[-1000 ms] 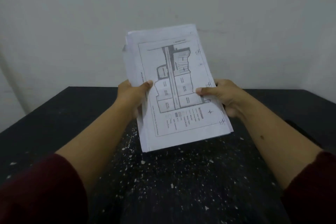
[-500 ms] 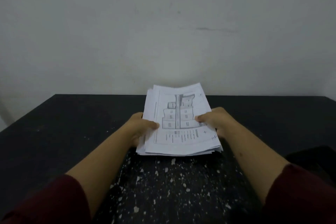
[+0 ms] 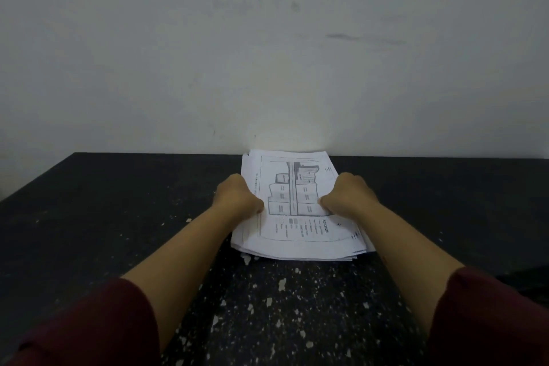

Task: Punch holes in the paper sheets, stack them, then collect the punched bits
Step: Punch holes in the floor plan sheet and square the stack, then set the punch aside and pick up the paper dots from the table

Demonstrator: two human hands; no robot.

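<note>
Stack went from held up in the air a second ago to lying flat on the black table (image 3: pixel 118 202), far edge near the wall (image 3: pixel 267 53). Paper stack (image 3: pixel 297 217) has its edges slightly fanned (not squared). My left hand (image 3: pixel 237 197) grips its left edge, right hand (image 3: pixel 349 197) grips the right edge, thumbs on top of the printed sheet. Punched bits (image 3: pixel 282 284) lie scattered on the table between my forearms.

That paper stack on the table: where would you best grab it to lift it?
Grip the paper stack by its two long side edges, one hand from each side, as the left hand and right hand do; it lies flat and loose.
</note>
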